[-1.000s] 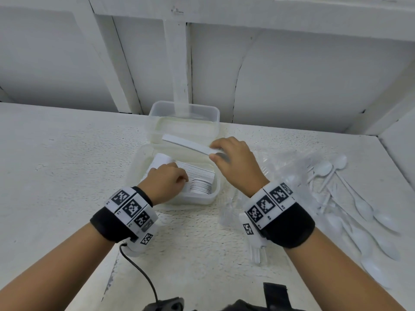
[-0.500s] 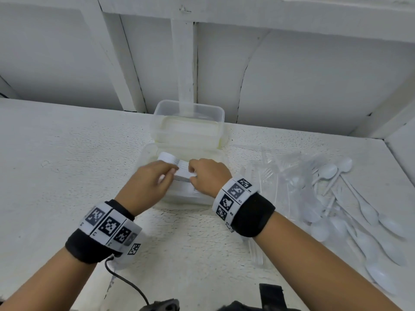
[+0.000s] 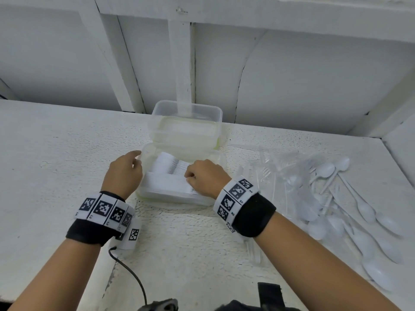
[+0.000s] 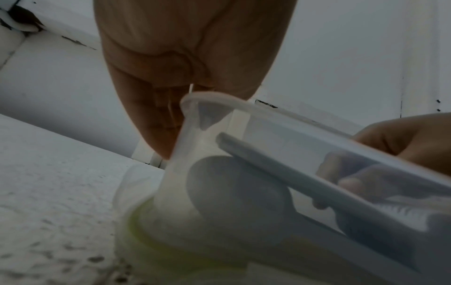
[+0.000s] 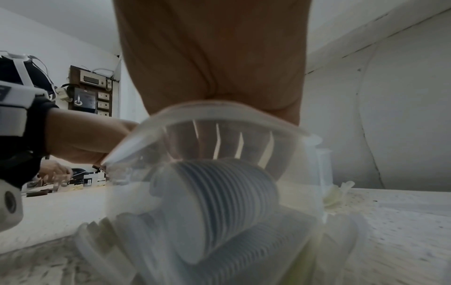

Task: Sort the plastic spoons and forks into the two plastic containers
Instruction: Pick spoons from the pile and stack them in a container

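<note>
- The left hand [image 3: 123,173] grips the left rim of the near container [image 3: 143,194]; the left wrist view shows its fingers [image 4: 151,123] curled against that rim and wall.
- The right hand [image 3: 205,177] is down inside the same container, fingers curled onto the stacked spoons [image 3: 170,167] there. It seems to pinch or press the stack, but I cannot tell for certain whether it has hold of them.
- In the right wrist view the nested spoon bowls [image 5: 227,196] lie just under the right hand's fingers, packed in tight rows behind the clear wall.
- A second row of stacked cutlery [image 3: 166,185] lies between the two hands, nearer the person; whether it is spoons or forks cannot be told.
- The far container [image 3: 186,122] sits just beyond both hands, touching the near one and standing against the wall.
- To the right of the right hand, loose spoons [image 3: 359,209] are scattered across the table [image 3: 56,153], well apart from the containers.
- Closer to the right hand, clear forks [image 3: 267,171] lie just beside the near container.
- Both wrists wear black bands with patterned markers [image 3: 103,208], and a black cable [image 3: 130,272] trails from the left one.
</note>
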Action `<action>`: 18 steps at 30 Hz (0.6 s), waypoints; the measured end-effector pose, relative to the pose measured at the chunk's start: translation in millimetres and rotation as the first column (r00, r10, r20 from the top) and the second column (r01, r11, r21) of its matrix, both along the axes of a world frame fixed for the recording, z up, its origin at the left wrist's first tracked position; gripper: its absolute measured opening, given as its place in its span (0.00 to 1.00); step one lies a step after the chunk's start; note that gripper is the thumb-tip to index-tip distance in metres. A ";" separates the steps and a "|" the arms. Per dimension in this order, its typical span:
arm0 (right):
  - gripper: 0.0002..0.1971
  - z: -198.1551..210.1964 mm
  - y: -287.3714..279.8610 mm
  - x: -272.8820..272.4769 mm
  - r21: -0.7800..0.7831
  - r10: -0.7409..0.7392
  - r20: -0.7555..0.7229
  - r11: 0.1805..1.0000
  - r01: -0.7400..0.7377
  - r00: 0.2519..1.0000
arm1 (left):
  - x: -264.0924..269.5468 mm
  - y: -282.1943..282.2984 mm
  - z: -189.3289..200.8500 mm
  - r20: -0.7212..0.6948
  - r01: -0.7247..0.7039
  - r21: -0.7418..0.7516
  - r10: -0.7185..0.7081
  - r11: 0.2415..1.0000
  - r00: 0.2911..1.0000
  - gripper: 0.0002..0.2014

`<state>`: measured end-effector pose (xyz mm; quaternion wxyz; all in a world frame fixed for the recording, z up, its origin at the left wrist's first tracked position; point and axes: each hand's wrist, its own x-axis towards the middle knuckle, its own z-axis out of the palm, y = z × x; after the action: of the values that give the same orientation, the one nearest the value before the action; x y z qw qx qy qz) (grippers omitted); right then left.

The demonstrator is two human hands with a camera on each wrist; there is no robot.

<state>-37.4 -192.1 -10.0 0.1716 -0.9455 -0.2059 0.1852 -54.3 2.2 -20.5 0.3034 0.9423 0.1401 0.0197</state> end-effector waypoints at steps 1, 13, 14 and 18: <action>0.12 -0.3 0.2 0.4 -0.002 0.008 0.002 1.000 -0.008 1.000 | 0.5 0.5 -0.2 -0.004 0.001 -0.006 -0.001 1.000 1.000 0.19; 0.17 2.1 -2.8 -2.6 -0.050 0.069 0.070 0.997 -0.066 0.995 | 2.1 -1.0 9.8 -0.062 0.002 0.041 0.001 0.999 0.998 0.19; 0.18 6.9 -5.9 -4.3 -0.006 0.055 0.096 0.998 -0.054 0.994 | 2.2 -1.7 11.7 -0.037 0.006 0.060 -0.004 0.998 0.999 0.20; 0.16 29.7 -38.6 -15.6 0.264 -0.097 0.202 0.964 0.041 0.975 | -2.4 -15.5 26.7 0.171 0.067 0.079 -0.080 0.995 0.982 0.18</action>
<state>-53.0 -230.8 19.7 0.2763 -0.9361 -0.2122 0.0482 -56.7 -13.2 6.1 0.2805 0.9519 0.0773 0.0958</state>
